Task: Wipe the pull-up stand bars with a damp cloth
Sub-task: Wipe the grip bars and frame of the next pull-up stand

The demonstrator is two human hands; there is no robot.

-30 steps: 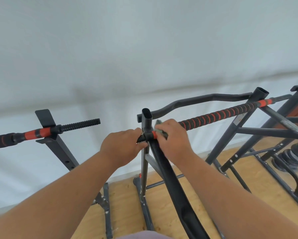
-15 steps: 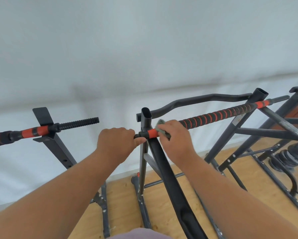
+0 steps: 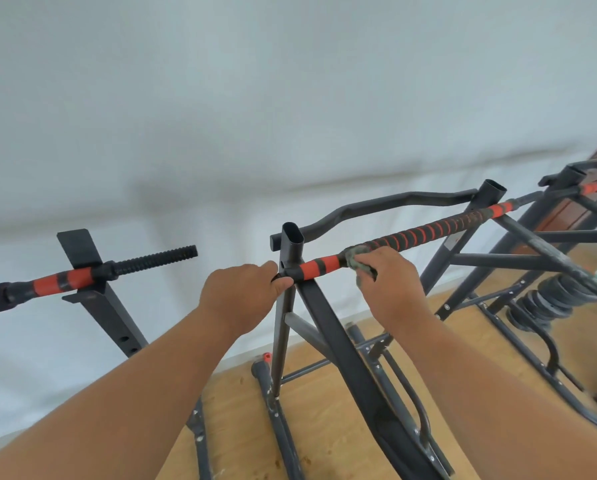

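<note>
While the left hand [image 3: 241, 296] grips the bar [image 3: 428, 233] end, right hand [image 3: 387, 282] fingers clamp the cloth [image 3: 354, 256] mid-wipe; next it probably slides further along.

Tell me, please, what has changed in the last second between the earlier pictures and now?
The right hand slid the cloth rightward along the bar, uncovering the red band by the post. The left hand still grips the bar's left end.

Single head cam, wide-angle, looking forward and down. Close on the bar [image 3: 425, 233] at frame centre; wall [image 3: 290, 98] fills upper half, floor [image 3: 324, 410] bottom.
</note>
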